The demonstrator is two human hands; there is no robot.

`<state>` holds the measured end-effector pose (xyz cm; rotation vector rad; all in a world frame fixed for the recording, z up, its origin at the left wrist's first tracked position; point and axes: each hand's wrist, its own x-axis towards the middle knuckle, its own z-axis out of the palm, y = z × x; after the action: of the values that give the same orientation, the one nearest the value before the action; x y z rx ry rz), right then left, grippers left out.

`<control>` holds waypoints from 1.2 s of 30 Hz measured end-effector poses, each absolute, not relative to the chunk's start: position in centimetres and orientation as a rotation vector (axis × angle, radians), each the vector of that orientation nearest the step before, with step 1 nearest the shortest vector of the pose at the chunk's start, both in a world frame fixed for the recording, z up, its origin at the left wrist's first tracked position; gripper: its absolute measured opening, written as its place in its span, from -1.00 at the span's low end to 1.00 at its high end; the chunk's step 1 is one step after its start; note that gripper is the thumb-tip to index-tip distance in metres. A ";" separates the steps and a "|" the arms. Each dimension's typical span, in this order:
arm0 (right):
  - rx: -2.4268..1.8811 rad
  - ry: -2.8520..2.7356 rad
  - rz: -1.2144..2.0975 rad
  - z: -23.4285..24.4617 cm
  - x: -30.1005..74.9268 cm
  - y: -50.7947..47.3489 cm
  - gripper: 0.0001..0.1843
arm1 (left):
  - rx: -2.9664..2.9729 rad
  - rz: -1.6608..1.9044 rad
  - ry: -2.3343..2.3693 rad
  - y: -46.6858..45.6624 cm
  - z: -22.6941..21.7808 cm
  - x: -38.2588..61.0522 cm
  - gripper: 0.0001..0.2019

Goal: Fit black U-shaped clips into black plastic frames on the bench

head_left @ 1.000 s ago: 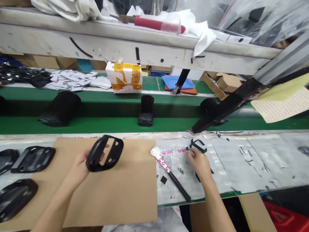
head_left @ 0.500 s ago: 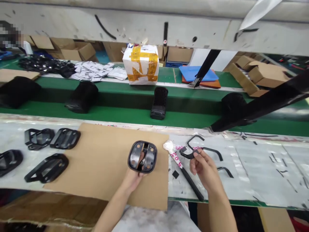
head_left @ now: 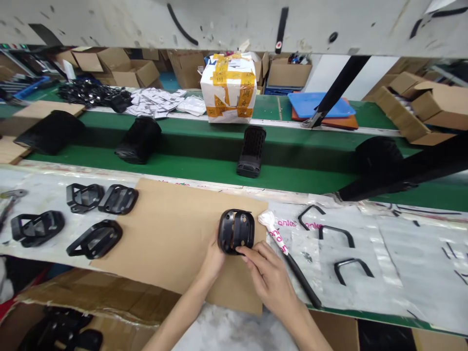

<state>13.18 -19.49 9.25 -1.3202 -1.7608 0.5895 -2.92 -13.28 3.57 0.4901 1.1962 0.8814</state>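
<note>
My left hand [head_left: 214, 254] is closed around the left and lower side of a black plastic cover [head_left: 227, 231], tilted up above the cardboard sheet. My right hand [head_left: 266, 267] meets it at the lower right edge, with thumb and fingers closed. A black U-shaped handle seems to be against the cover there, but its outline blends into the dark plastic. To the right lie three loose U-shaped handles [head_left: 337, 230]. Beside my right hand is a hammer [head_left: 298, 273] with its head wrapped in white plastic.
Under my hands is a cardboard sheet [head_left: 171, 229]. Several black covers with handles [head_left: 95, 239] lie at left. Beyond runs a green conveyor [head_left: 197, 168] carrying black housings [head_left: 251, 151]. A black post [head_left: 398, 183] slants in at right; a shelf beam [head_left: 234, 29] crosses overhead.
My right hand has moved left from beside the loose handles to the cover, bringing the handle it held. The cover has turned in my left hand. The view has shifted left.
</note>
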 end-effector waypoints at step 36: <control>-1.268 -1.128 1.341 8.4 14.4 -19.4 -0.08 | 0.345 0.619 0.743 -12.4 8.5 -2.7 -0.48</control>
<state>14.40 -19.42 8.44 -1.2678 -1.1284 1.3414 -2.74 -12.45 8.54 0.3452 0.7429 0.6187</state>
